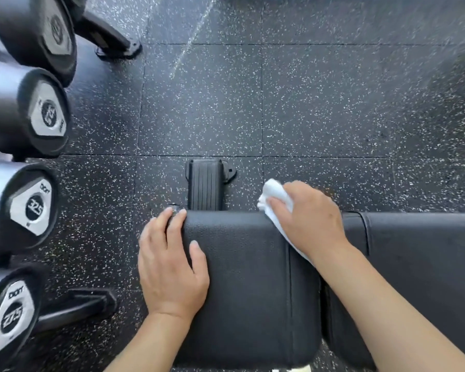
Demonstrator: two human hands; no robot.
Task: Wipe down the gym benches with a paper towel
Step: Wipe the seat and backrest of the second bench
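Head view: forearms fill the bottom of frame, both hands down on the worktop (242, 277), the black seat pad of the gym bench. Left hand (169, 267) lies flat on the pad's left end, fingers straight, nothing in the grip, fingertips reaching over the far corner near a small metal fitting. Right hand (310, 218) has its grip clamped on the paper towel (273, 194), fingers curled over the wad, pressing it at the pad's far edge, just left of the gap to the back pad (424, 264). Part of the towel sticks out past the edge over the floor (306, 116); a strip trails under my wrist.

Risks as I judge them:
- Towel is bunched, so contact patch is small. Strokes could leave unwiped strips, especially along the stitched seam and the gap between pads.
- Wad overhangs the far edge. Pushing further could roll it off the pad and out of my grip onto the floor, dirtying it.
- Loose trailing strip could snag or tear if the towel is damp. Cannot tell whether it is.
- Left hand sits on unwiped surface. That patch gets missed unless I shift it.
- Bench foot (206, 186) and dumbbells (35, 208) are close on the left. A wide leftward stroke could knock knuckles on them.
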